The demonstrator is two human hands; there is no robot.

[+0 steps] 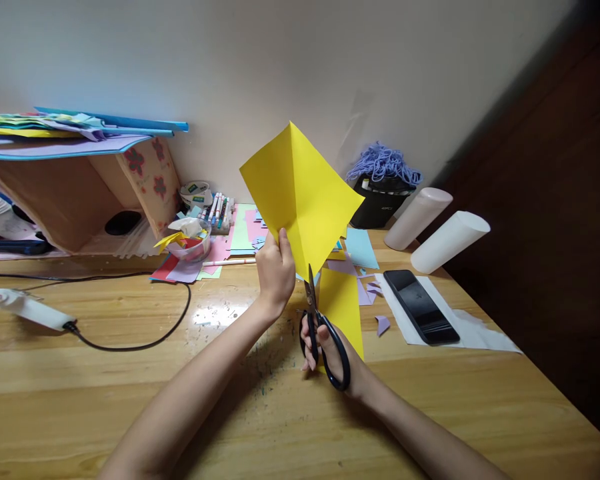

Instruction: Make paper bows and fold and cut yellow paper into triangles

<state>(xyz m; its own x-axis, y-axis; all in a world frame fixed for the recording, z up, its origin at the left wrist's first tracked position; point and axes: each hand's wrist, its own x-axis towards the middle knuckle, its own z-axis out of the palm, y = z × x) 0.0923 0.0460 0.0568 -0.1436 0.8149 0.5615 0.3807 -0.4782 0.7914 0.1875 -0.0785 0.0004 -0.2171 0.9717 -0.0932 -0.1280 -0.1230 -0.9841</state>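
My left hand [276, 272] pinches the lower edge of a creased yellow paper sheet [300, 193] and holds it upright above the wooden desk [130, 373]. My right hand [330, 353] has its fingers through the black handles of a pair of scissors [316, 320]. The blades point up into the bottom corner of the sheet. A narrower yellow strip [343, 303] hangs down to the right of the blades, in front of my right hand.
A black phone [420, 305] lies on white paper at the right, two white cylinders [433, 230] behind it. A black box topped with purple yarn [384, 179] stands by the wall. Coloured paper scraps, markers, a bowl [193, 243], a cardboard shelf [80, 193] and a corded white tool [27, 308] lie left.
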